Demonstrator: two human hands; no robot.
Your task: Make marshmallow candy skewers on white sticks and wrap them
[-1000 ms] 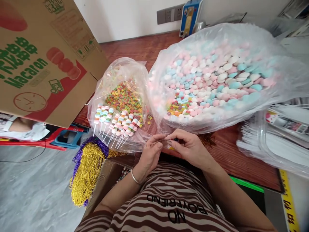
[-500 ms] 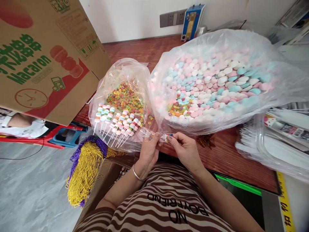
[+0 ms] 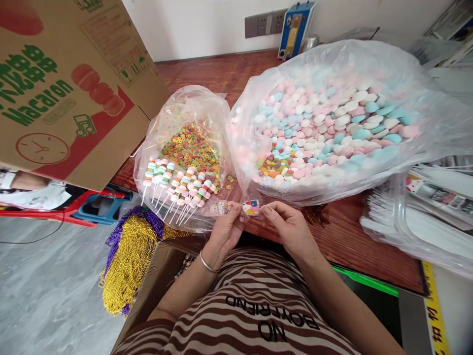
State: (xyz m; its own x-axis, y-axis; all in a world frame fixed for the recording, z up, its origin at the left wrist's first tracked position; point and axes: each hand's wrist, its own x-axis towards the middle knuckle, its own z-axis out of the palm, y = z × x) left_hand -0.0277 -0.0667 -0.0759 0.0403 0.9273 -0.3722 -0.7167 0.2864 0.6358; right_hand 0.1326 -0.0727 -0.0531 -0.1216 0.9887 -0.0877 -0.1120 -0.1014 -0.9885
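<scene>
Between my two hands stretches a small printed plastic wrapper (image 3: 252, 207), clear at its edges with a red, yellow and blue print. My left hand (image 3: 226, 228) pinches its left part between thumb and fingers, and more printed film sticks out to the left. At the wrapper's right end, my right hand (image 3: 290, 228) is closed in a pinch. Just left of my hands, several candy skewers (image 3: 190, 187) on white sticks lie on a clear bag of small colourful candy rings (image 3: 192, 150). A big clear bag of pastel candy discs (image 3: 332, 123) lies beyond my right hand.
A large cardboard box (image 3: 70, 98) stands at the left. White sticks in plastic packaging (image 3: 417, 217) lie on the right of the wooden table (image 3: 354, 231). Gold and purple bead strings (image 3: 129, 261) hang at the lower left. A blue device (image 3: 295, 30) stands by the wall.
My right hand has shifted slightly right, and the wrapper between my hands now lies flatter with its coloured print showing. My left hand has barely moved.
</scene>
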